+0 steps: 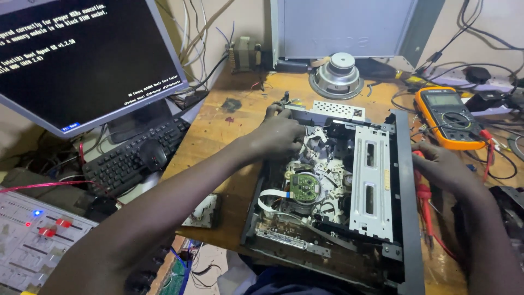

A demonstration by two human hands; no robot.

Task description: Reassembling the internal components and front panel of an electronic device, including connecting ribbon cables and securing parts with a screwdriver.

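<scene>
An opened video cassette player (pixel 349 180) lies on the wooden bench, its lid off, showing a round green circuit board (pixel 304 187), a white ribbon cable (pixel 268 198) and a metal tape carriage (pixel 371 183). My left hand (pixel 281 134) rests on the far left corner of the chassis, fingers curled over the mechanism. My right hand (pixel 439 166) grips the black right side wall of the player (pixel 406 180). No tool shows in either hand.
An orange multimeter (pixel 448 116) with red probes (pixel 424 205) sits to the right. A loose speaker (pixel 338 74) and a grey computer case (pixel 349 27) stand behind. A monitor (pixel 82 54), black keyboard (pixel 134 158), mouse (pixel 153 154) and a mixer panel (pixel 33 240) crowd the left.
</scene>
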